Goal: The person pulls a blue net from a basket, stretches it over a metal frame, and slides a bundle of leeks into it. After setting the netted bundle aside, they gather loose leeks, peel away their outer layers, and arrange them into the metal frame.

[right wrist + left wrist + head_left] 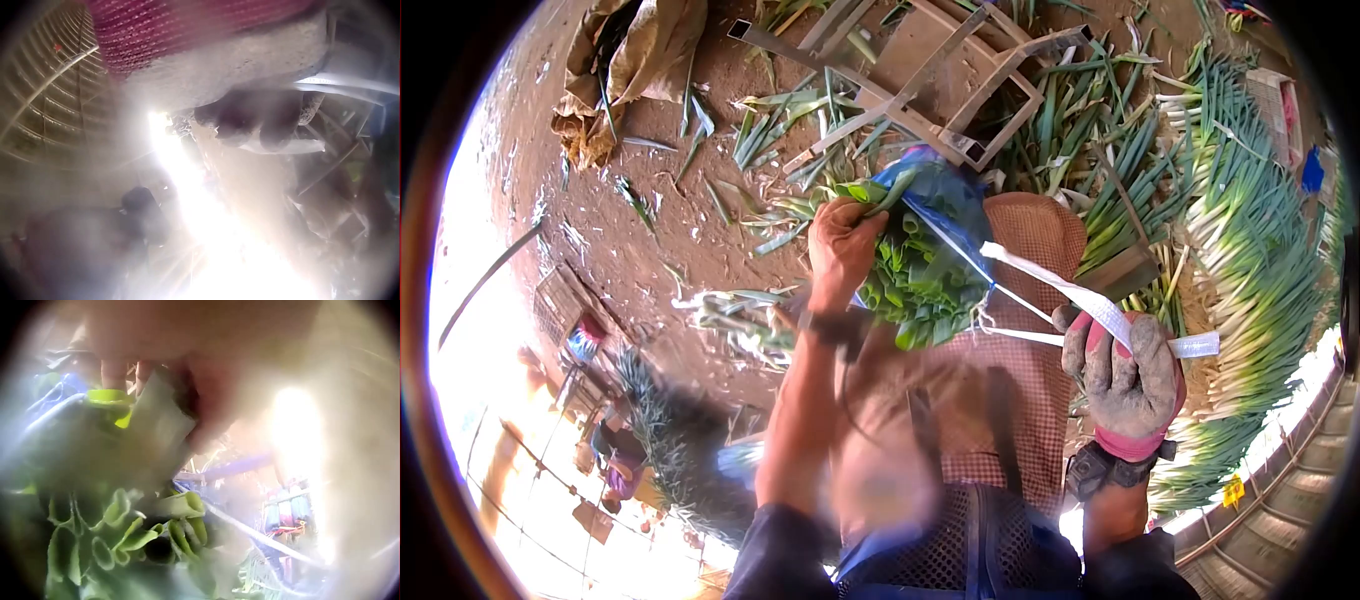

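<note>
A bundle of green onions (pixel 920 290), its cut leaf ends facing up, sits in a blue plastic bag (pixel 960 205) at the lap. My bare left hand (pixel 840 245) pinches a leaf at the bundle's far left edge. In the left wrist view the hollow green leaf ends (pixel 103 550) show close up below the blurred fingers. To the right, my gloved right hand (pixel 1125 380) grips a flat white strap (pixel 1065 285), fingers curled round it. The strap runs from the fist toward the bag's side. Its short tail pokes out under the glove (pixel 219 81) in the right wrist view.
A metal-framed stand (pixel 910 90) lies ahead on the dirt floor, with loose leaves (pixel 775 130) around it. A long heap of green onions (pixel 1240 250) fills the right side. A brown sack (pixel 640 60) lies far left. Checkered cloth (pixel 1030 430) covers the lap.
</note>
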`<state>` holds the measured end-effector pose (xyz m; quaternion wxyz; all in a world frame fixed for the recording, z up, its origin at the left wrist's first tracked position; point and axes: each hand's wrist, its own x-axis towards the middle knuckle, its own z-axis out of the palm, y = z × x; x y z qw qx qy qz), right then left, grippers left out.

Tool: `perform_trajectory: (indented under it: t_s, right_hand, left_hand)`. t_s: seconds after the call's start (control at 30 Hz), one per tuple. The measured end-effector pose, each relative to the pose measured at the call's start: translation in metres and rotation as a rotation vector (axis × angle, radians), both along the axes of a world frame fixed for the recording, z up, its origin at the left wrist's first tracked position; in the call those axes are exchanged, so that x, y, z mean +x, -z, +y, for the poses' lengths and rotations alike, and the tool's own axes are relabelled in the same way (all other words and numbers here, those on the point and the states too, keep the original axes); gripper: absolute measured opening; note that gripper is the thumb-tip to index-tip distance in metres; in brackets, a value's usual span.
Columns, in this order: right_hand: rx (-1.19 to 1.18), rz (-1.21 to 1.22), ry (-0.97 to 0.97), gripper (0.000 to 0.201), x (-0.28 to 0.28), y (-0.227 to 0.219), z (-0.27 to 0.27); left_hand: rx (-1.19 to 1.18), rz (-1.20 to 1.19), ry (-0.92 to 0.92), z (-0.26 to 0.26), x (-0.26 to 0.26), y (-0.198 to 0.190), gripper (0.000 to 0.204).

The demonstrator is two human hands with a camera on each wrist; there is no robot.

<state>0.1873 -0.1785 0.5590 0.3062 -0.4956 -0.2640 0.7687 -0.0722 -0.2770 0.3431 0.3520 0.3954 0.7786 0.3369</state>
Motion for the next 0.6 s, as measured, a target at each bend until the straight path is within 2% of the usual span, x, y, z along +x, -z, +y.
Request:
perform_trajectory:
  t_s: [0.03,0.07,0.1,0.2,0.23,0.3,0.37,0.4,0.47,0.5,0.53,0.57,0.6]
  right_hand:
    - [-0.066,0.038,0.033,0.034,0.003,0.001,0.0]
    - [-0.067,0.039,0.033,0.034,0.004,0.003,0.001]
    - [-0.042,0.052,0.021,0.033,0.005,0.006,0.001]
    - [0.009,0.099,-0.026,0.033,0.013,0.011,0.006]
    - [0.032,0.136,-0.057,0.034,0.021,0.016,0.008]
    - [0.002,0.109,-0.027,0.034,0.033,0.014,0.004]
    - [-0.06,0.185,-0.003,0.033,0.043,0.014,0.001]
    - [-0.05,0.275,-0.006,0.033,0.044,0.018,0.001]
    - [-0.074,0.196,-0.004,0.033,0.042,0.011,0.001]
    - [-0.098,0.113,0.0,0.033,0.04,0.009,0.003]
    - [-0.061,0.173,-0.03,0.031,0.043,0.014,0.004]
    - [-0.064,0.17,-0.031,0.031,0.042,0.013,0.005]
    - [-0.071,0.139,-0.012,0.03,0.042,0.011,0.005]
  left_hand:
    - [0.006,-0.023,-0.032,-0.001,0.001,-0.002,0.014]
    - [-0.059,-0.193,-0.151,-0.007,0.0,0.0,0.014]
    - [-0.06,-0.191,-0.152,-0.011,-0.005,-0.002,0.014]
    - [-0.112,-0.68,-0.483,-0.023,-0.027,-0.01,0.032]
    - [-0.11,-0.678,-0.485,-0.023,-0.031,-0.009,0.032]
    - [-0.21,-0.382,-0.521,-0.019,-0.041,-0.001,0.042]
    - [-0.374,-0.479,-0.342,-0.01,-0.05,0.024,0.053]
    - [-0.337,-0.537,-0.332,-0.001,-0.049,0.026,0.05]
    - [-0.295,-0.596,-0.32,0.016,-0.048,0.03,0.048]
    - [-0.361,-0.655,-0.221,0.025,-0.048,0.03,0.043]
    - [-0.429,-0.713,-0.123,0.029,-0.047,0.029,0.039]
    - [-0.432,-0.716,-0.125,0.028,-0.044,0.031,0.039]
    - [-0.35,-0.731,-0.204,0.026,-0.042,0.032,0.035]
